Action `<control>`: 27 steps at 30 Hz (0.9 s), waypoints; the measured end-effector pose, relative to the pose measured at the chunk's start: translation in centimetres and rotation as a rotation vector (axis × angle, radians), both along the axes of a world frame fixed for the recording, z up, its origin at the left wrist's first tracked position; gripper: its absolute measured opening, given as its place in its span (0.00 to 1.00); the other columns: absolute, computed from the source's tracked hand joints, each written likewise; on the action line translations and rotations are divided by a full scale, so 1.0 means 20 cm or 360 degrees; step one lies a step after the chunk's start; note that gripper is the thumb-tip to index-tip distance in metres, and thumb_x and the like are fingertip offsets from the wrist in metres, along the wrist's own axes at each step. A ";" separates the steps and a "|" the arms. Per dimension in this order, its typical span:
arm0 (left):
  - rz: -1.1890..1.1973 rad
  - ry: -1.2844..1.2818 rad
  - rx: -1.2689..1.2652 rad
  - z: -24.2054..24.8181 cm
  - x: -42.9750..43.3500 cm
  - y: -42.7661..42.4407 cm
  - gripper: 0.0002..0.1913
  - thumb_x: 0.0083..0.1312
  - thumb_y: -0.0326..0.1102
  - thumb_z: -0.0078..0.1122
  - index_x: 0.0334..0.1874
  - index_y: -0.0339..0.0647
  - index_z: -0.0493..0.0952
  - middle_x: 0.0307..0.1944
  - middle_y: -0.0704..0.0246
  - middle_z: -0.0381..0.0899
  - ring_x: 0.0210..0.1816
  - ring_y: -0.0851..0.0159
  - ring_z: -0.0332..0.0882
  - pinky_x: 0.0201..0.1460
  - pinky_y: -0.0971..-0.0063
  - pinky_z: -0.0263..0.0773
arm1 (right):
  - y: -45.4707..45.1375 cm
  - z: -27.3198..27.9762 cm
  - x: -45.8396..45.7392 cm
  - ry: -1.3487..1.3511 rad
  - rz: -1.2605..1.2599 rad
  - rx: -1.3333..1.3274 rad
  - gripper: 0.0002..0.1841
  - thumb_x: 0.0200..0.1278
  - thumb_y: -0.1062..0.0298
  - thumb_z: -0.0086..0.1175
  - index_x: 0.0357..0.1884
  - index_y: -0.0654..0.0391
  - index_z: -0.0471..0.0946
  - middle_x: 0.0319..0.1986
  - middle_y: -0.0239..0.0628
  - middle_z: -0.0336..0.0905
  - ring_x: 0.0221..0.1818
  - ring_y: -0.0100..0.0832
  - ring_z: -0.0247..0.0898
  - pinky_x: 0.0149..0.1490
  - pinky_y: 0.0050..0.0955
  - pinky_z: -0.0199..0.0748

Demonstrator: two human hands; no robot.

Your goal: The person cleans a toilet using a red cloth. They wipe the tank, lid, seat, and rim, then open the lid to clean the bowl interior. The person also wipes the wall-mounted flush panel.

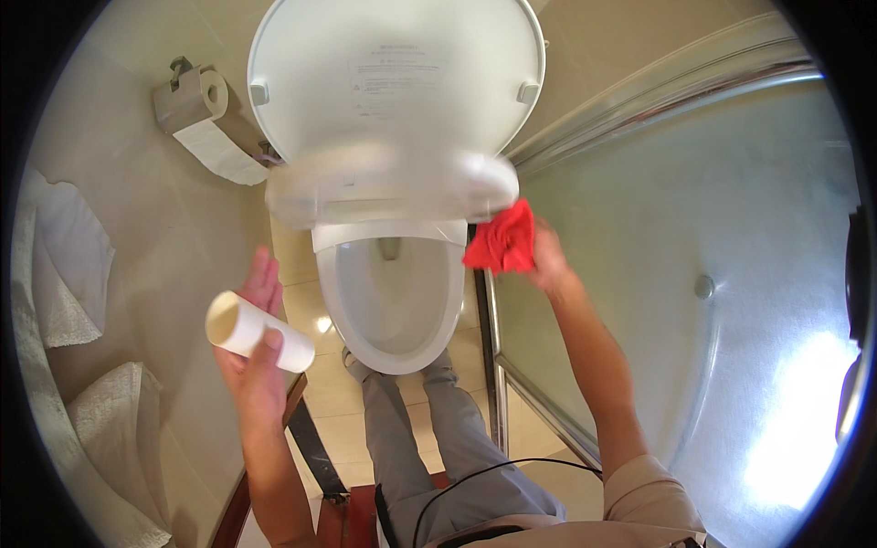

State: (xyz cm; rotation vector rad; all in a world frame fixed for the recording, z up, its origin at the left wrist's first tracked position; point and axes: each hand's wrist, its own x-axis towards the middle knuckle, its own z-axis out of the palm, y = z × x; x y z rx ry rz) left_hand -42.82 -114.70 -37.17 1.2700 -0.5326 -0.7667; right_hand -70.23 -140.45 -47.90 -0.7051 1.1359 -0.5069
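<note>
My left hand (257, 349) holds a hollow white cardboard tube (274, 337), its open end facing up and left. On the other side, a red cloth (505, 240) is bunched in my right hand (547, 253), beside the right end of the toilet seat (390, 185), which looks blurred and partly raised. Behind the seat stands the raised toilet lid (397, 82), bearing faint print. Below the seat lies the open toilet bowl (394, 301), between my two hands.
On the left wall hangs a toilet paper roll (214, 94) in a metal holder, its loose end hanging out. White towels (72, 267) are at the far left. A frosted glass shower panel (651, 240) with metal rails borders the right. A black cable (507, 464) crosses my lap.
</note>
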 end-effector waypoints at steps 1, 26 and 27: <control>-0.0006 -0.0009 -0.0011 0.02 0.00 -0.01 0.32 0.61 0.39 0.68 0.64 0.31 0.67 0.72 0.45 0.59 0.74 0.43 0.55 0.76 0.47 0.48 | -0.07 0.04 0.06 -0.0072 0.0105 -0.0137 0.16 0.75 0.63 0.41 0.52 0.63 0.74 0.44 0.40 0.80 0.44 0.33 0.79 0.48 0.34 0.80; -0.0430 -0.1160 0.1708 -1.00 -1.04 1.82 0.28 0.46 0.29 0.69 0.52 0.34 0.74 0.46 0.51 0.78 0.47 0.42 0.75 0.51 0.51 0.69 | 0.20 -1.34 0.27 0.0860 0.0915 -0.2519 0.18 0.50 0.77 0.56 0.46 0.56 0.78 0.47 0.38 0.76 0.53 0.41 0.71 0.54 0.37 0.75; -0.0433 -0.1144 0.1765 -1.01 -1.05 1.81 0.27 0.46 0.28 0.68 0.52 0.34 0.74 0.45 0.52 0.78 0.47 0.42 0.75 0.50 0.51 0.69 | 0.20 -1.34 0.33 0.0938 0.1037 -0.2505 0.15 0.52 0.76 0.53 0.44 0.57 0.78 0.46 0.37 0.75 0.51 0.41 0.71 0.53 0.35 0.75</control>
